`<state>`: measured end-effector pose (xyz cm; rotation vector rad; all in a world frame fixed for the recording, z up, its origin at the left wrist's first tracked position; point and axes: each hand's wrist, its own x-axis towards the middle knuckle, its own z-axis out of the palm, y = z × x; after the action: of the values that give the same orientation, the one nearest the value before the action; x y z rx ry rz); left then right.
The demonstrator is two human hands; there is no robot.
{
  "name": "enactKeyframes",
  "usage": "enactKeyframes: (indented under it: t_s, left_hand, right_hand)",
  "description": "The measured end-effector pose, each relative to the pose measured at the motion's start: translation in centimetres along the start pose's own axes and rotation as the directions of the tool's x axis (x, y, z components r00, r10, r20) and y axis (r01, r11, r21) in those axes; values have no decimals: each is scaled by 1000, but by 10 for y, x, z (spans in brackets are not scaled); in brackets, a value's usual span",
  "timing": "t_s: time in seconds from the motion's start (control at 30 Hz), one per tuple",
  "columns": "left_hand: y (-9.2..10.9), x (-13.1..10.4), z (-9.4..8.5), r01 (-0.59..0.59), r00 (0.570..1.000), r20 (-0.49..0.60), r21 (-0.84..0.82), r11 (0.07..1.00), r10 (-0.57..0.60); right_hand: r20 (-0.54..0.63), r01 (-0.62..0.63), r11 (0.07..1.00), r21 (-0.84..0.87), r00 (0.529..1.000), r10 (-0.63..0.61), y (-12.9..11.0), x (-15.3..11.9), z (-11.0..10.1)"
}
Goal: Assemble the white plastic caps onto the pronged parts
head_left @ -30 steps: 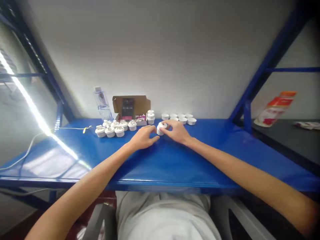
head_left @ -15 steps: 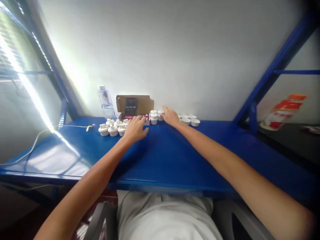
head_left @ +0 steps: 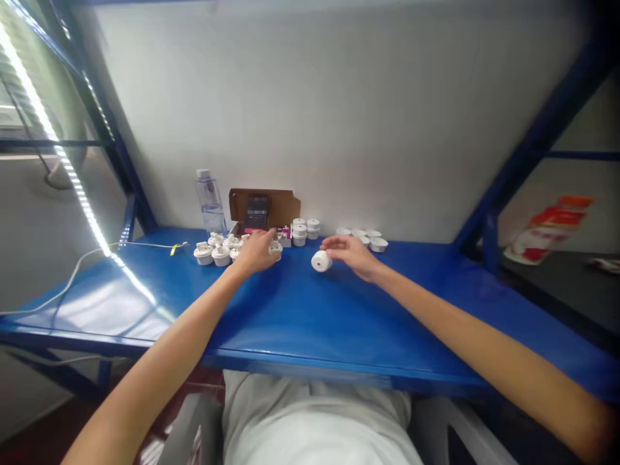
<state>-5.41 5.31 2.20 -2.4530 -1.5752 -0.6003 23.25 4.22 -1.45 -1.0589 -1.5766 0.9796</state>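
My right hand (head_left: pixel 352 254) is closed round a white round plastic fitting (head_left: pixel 321 261), tilted on its side with one end facing left and toward me, just over the table. My left hand (head_left: pixel 259 250) has its fingers closed on another white round fitting (head_left: pixel 276 250), which has small dark holes in its top and is partly hidden by the fingers. Left of that hand stands a group of similar fittings with knobbed tops (head_left: pixel 221 253). Behind, between my hands, are stacked fittings (head_left: pixel 299 232). Several shallow white cups (head_left: pixel 378 244) sit behind my right hand.
An open cardboard box (head_left: pixel 285 205) with a dark phone-like device (head_left: pixel 256 212) in it stands against the wall. Beside it is a clear water bottle (head_left: pixel 211 205). A white cable (head_left: pixel 72 278) crosses the left of the blue table (head_left: pixel 300 316). A red-and-white package (head_left: pixel 547 229) stands far right.
My right hand has come back from the stacked fittings toward me, bringing one white fitting. My left hand has closed on a fitting and shifted slightly. The view has tilted a little.
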Motion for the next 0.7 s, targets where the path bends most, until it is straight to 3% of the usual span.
enactKeyframes:
  t_s: [0.1, 0.33, 0.4, 0.47, 0.57, 0.63, 0.7]
  left_hand:
    - [3, 1, 3, -64, 998, 17, -91, 994, 66]
    - [0, 2, 5, -142, 989, 20, -172, 975, 147]
    - [-2, 2, 5, -146, 988, 25, -171, 974, 153]
    - [-2, 2, 5, -154, 986, 30, -166, 974, 161]
    - [-3, 1, 5, -168, 984, 38, -152, 974, 176]
    - [-3, 1, 4, -177, 982, 47, -138, 974, 185]
    - [-3, 1, 3, -186, 979, 54, -129, 974, 195]
  right_hand:
    - [-28, -80, 991, -105, 997, 77, 9, -7, -4]
    - [-167, -51, 947, -318, 986, -3, 21, 1, -12]
    - [-126, 66, 860, -506, 981, -150, 20, 1, -10]
    - [-33, 165, 713, -681, 966, -255, 19, 1, -9]
    - [84, 170, 591, -788, 982, -170, 22, 2, -8]
    - [115, 147, 574, -806, 989, -92, 24, 1, -8]
    - [133, 160, 565, -809, 987, -88, 26, -1, -8]
